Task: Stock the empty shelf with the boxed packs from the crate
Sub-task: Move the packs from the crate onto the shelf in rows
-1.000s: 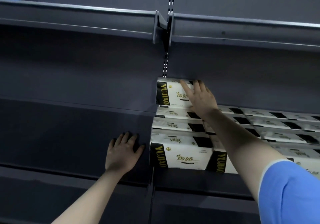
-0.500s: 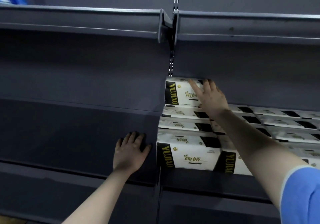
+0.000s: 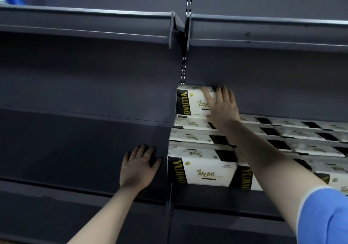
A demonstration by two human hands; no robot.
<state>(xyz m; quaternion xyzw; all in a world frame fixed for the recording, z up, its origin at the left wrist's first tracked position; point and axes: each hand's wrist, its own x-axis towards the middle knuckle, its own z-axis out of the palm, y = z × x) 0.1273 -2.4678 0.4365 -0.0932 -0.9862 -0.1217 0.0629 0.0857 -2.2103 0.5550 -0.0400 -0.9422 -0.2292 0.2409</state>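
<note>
I see right hand point(image 3: 222, 110) flat, fingers straight, pressing top pack point(image 3: 190, 102) back to seat it; left hand point(image 3: 138, 165) spread, released, bracing on shelf point(image 3: 75, 140), likely for balance.

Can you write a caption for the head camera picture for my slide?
Right hand presses a top pack onto stacked packs while the left hand rests flat on the bare shelf.
</note>
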